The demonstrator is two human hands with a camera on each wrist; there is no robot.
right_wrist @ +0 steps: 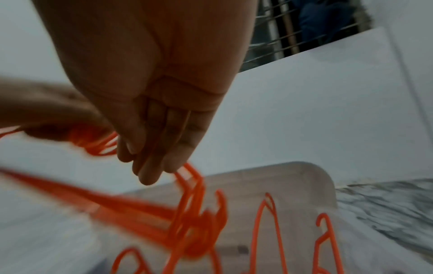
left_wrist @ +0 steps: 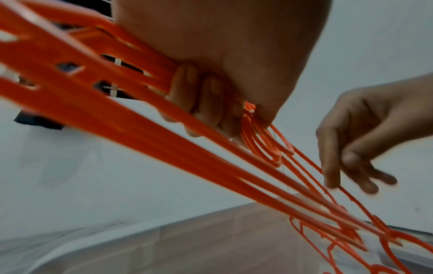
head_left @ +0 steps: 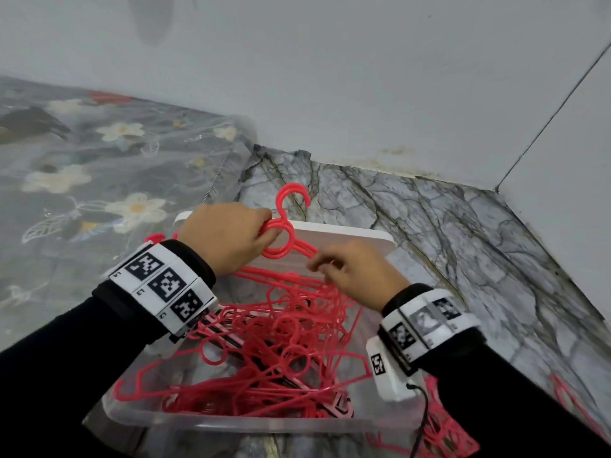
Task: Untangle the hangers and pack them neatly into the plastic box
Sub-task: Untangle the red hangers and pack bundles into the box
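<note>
While the left hand [head_left: 228,238] keeps its grip clamped on a bundle of red hangers [head_left: 281,233] by their necks, hooks up, above the far edge of the plastic box [head_left: 231,421], best move looks like: hold that bundle steady and work 1 hanger free at a time, no yanking, thin plastic will likely snag or snap. Right hand [head_left: 353,269] sits just beside it, lower right, fingertips [left_wrist: 332,178] curled down onto a hanger shoulder; from the wrist views it touches or lightly hooks a strand, can't tell if it's a real pinch. Rest of the hangers [head_left: 274,352] are a tangled heap inside the box, some trailing up into the bundle. More hangers [head_left: 443,434] lie on the marble floor [head_left: 463,233] by the box's near right corner. White lid [head_left: 347,234] is propped behind the box. Both wrists raised over the box, palms down.
</note>
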